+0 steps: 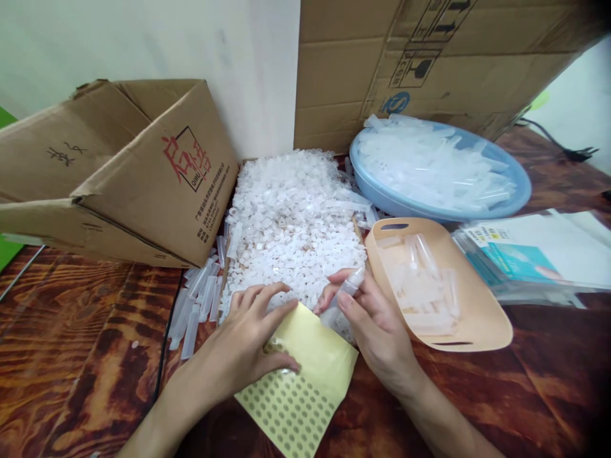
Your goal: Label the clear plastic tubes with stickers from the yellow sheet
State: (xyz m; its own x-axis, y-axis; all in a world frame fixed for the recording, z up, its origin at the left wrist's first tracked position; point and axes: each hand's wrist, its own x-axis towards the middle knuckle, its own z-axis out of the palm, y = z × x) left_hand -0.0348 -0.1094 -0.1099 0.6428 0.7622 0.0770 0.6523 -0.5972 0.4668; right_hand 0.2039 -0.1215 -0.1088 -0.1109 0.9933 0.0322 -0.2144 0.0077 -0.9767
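The right hand (pixel 378 321) is clamped on a clear tube (pixel 352 282). Left of that grip, the left hand (pixel 248 340) touches a yellow sticker sheet (pixel 312 346), though I cannot tell whether it pinches it; small white pieces (pixel 291 248) lie beyond both hands.

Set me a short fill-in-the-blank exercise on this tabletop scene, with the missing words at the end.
1. The left hand touches a dotted sheet whose main colour is ____.
2. The right hand holds a clear tube, and the tan tray beside it contains more ____.
3. Of the tan tray and the blue basin, the one nearer the right hand is the ____.
4. The large characters on the open cardboard box are printed in ____.

Missing words: yellow; tubes; tray; red.
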